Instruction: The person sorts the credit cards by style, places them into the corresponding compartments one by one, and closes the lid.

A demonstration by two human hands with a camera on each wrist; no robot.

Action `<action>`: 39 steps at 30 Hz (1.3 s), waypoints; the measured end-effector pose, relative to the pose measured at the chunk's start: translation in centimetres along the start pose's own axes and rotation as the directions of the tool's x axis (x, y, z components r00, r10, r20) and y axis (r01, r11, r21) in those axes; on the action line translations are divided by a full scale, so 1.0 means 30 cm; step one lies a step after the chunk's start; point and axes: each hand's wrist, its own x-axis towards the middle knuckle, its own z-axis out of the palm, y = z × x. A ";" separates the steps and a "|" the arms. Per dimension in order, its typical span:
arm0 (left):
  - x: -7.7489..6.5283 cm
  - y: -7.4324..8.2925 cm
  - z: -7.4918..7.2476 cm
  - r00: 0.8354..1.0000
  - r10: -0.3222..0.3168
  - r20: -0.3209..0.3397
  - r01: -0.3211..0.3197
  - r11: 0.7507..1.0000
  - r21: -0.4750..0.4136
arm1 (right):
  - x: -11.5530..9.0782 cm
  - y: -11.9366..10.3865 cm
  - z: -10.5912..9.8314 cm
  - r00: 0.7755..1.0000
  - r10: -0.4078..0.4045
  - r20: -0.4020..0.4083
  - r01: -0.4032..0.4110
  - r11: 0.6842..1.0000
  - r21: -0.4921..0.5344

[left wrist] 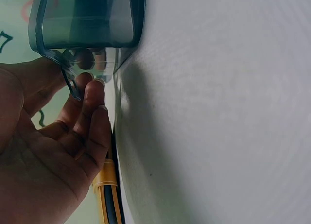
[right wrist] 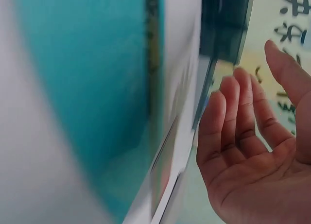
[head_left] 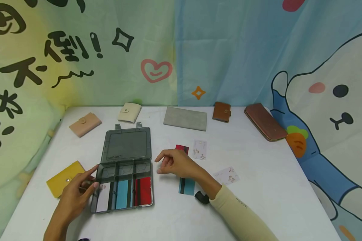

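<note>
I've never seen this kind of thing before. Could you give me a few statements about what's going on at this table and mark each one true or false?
1. The left hand touches the dark case. True.
2. The case is closed. False: its lid is open.
3. The case's near compartments hold a white card, a blue card and a red card. True.
4. The right hand grips a card. False: it holds nothing.
5. A flat grey wallet lies near the table's far edge. True.
6. The yellow wallet lies right of the case. False: it lies to the left.
</note>
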 end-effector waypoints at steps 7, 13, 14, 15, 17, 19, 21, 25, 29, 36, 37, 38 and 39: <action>-0.001 0.000 0.000 1.000 -0.006 0.009 0.006 1.000 -0.001 | -0.019 0.068 -0.094 0.972 0.114 -0.207 -0.148 0.977 -0.157; -0.001 0.003 -0.005 0.999 -0.025 0.026 0.025 1.000 0.002 | -0.044 0.090 -0.131 0.916 0.242 -0.321 -0.345 0.882 -0.320; -0.001 0.004 -0.005 0.999 -0.027 0.030 0.026 1.000 0.004 | -0.046 0.093 -0.133 0.909 0.254 -0.332 -0.366 0.867 -0.339; -0.001 0.005 -0.006 0.999 -0.027 0.033 0.027 1.000 0.003 | -0.048 0.096 -0.134 0.902 0.264 -0.340 -0.382 0.856 -0.348; -0.001 0.006 -0.006 0.999 -0.028 0.035 0.028 1.000 0.001 | -0.048 0.102 -0.133 0.894 0.277 -0.352 -0.404 0.838 -0.367; -0.001 0.006 -0.005 0.999 -0.026 0.036 0.026 1.000 0.001 | -0.046 0.106 -0.131 0.890 0.283 -0.357 -0.413 0.831 -0.373; -0.001 0.006 -0.003 0.999 -0.027 0.035 0.027 1.000 -0.001 | -0.043 0.110 -0.130 0.891 0.284 -0.354 -0.414 0.830 -0.375; -0.001 0.005 -0.001 0.999 -0.038 0.038 0.038 0.999 -0.003 | -0.040 0.115 -0.127 0.897 0.299 -0.326 -0.410 0.840 -0.356; -0.002 0.005 0.000 0.998 -0.039 0.041 0.039 0.999 -0.001 | -0.038 0.115 -0.131 0.907 0.304 -0.291 -0.387 0.874 -0.293; -0.002 0.002 0.000 1.000 -0.015 0.022 0.015 1.000 0.007 | -0.035 0.106 -0.137 0.942 0.209 -0.261 -0.227 0.973 -0.039; -0.002 0.002 0.000 1.000 -0.014 0.020 0.014 1.000 0.002 | -0.036 0.101 -0.136 0.946 0.190 -0.265 -0.201 0.980 -0.015; -0.002 0.002 -0.001 1.000 -0.015 0.019 0.015 1.000 -0.001 | -0.037 0.094 -0.136 0.947 0.174 -0.270 -0.179 0.984 0.003; -0.001 0.002 -0.001 1.000 -0.013 0.019 0.013 1.000 -0.003 | -0.038 0.087 -0.135 0.948 0.155 -0.278 -0.156 0.988 0.018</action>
